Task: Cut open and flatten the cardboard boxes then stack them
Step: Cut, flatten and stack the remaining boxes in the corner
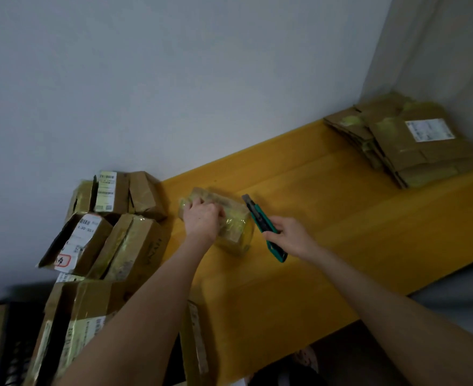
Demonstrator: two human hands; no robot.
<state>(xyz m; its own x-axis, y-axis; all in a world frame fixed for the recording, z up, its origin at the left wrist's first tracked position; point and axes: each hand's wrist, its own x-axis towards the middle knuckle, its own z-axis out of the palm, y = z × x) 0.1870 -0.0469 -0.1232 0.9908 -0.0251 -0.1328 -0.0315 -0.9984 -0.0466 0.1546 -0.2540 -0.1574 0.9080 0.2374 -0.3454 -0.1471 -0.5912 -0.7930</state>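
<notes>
Left hand [203, 218] grips taped box [229, 227] on yellow table [327, 218]; right hand [292, 236] holds green cutter [261, 222] beside it.

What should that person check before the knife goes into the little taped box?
1. Box held steady: the left hand holds the small box down on the yellow table. Ok.
2. Knife held firmly: the right hand grips the green knife. Ok.
3. Blade out: a grey tip shows at the knife's front, but it is too blurred to judge. Cannot tell.
4. Fingers away from the blade: the knife tip is at the box's right side, apart from the left hand. Ok.
5. Tape seam found: shiny tape covers the box. Cannot tell.
6. Place for the flattened box: a stack of flat boxes lies at the table's far end. Ok.
</notes>
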